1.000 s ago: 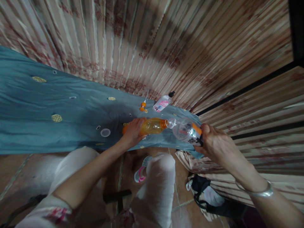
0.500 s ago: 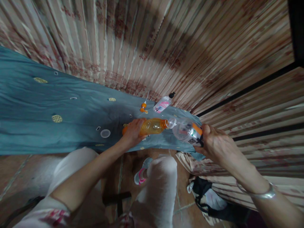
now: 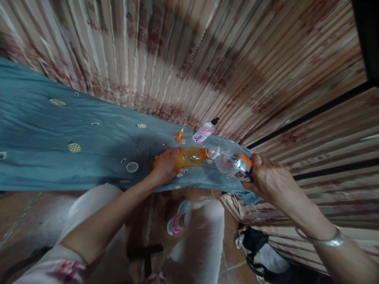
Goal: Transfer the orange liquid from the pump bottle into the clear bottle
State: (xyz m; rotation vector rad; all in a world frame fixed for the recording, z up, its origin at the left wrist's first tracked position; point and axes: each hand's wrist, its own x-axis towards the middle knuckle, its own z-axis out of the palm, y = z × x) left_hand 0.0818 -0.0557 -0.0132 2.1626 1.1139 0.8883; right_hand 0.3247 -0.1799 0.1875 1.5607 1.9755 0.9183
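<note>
My left hand (image 3: pixel 167 165) is wrapped round an orange see-through bottle (image 3: pixel 192 157), which lies tilted with its open neck to the right. In my right hand (image 3: pixel 268 175) is a clear plastic bottle (image 3: pixel 227 161) with an orange, black and silver label, its mouth end pointing left. The two necks meet, or nearly so; whether they touch I cannot tell. Behind them lie an orange pump top (image 3: pixel 179 136) with a thin clear tube and a clear pump bottle (image 3: pixel 204 132) with pink print and a black top.
A small clear round lid or dish (image 3: pixel 132 167) rests on the teal patterned cloth (image 3: pixel 103 146). A pleated curtain (image 3: pixel 183 59) hangs along the far side. Dark bars (image 3: pixel 310 112) cross it at right. A dark bag (image 3: pixel 257 246) sits on the tiled floor at lower right.
Both hands keep their hold on the two bottles, with hardly any motion. The whole view has shifted slightly, so the cloth and the things on it appear a little further right.
</note>
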